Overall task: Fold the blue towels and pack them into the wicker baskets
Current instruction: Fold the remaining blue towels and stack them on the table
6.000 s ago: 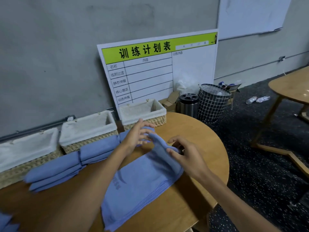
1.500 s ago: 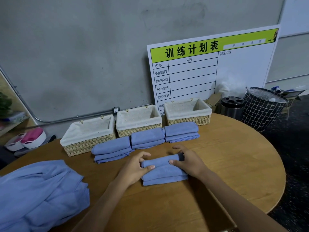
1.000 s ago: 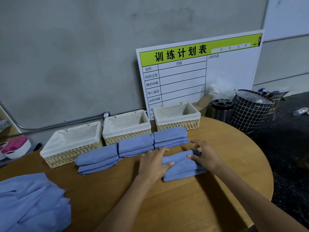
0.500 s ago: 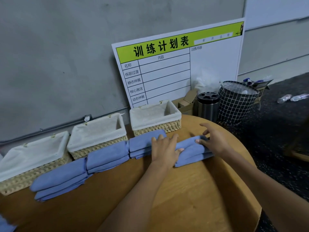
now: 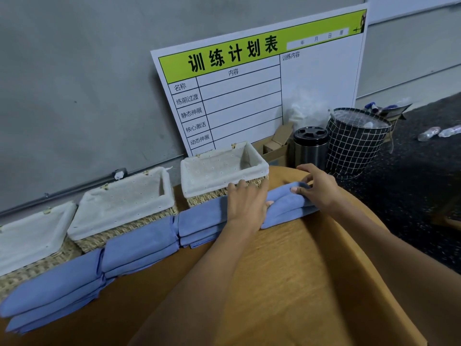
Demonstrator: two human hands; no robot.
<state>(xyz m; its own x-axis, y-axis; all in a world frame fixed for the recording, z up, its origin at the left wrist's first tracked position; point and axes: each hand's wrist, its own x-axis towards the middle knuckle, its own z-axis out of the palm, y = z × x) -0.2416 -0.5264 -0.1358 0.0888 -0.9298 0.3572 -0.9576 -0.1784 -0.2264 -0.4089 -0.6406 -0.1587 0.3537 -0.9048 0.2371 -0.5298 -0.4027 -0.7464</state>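
Round wooden table [image 5: 287,283], orange-brown, visible grain. Three rectangular wicker baskets with white cloth liners along its far edge against a grey concrete wall: left basket [image 5: 30,245], middle basket [image 5: 124,208], right basket [image 5: 219,173]; the liners look dotted. Four folded blue towels, soft matte terry, lie in a row in front of them: left towel [image 5: 55,288], second towel [image 5: 142,243] and third towel [image 5: 199,221], each in front of a basket, and the newest folded towel [image 5: 289,208] at the right end, past the right basket and near the table's far right edge. Left hand [image 5: 247,203] lies flat, fingers straight, pressing where the third and newest towels meet, fingertips reaching the right basket's wicker wall. Right hand [image 5: 316,188] holds the newest towel's right end, thumb on its top face and fingers curled over the far edge. Behind: a white planning board [image 5: 262,83] with a green header and black Chinese characters leaning on the wall, a steel cylinder bin [image 5: 310,148] with a black lid, and a black wire-grid basket [image 5: 356,143] lined with clear plastic on dark speckled floor. Versus half a second ago, the newest towel has been slid further right and toward the baskets and now butts up to the third towel; both hands have stayed on it.
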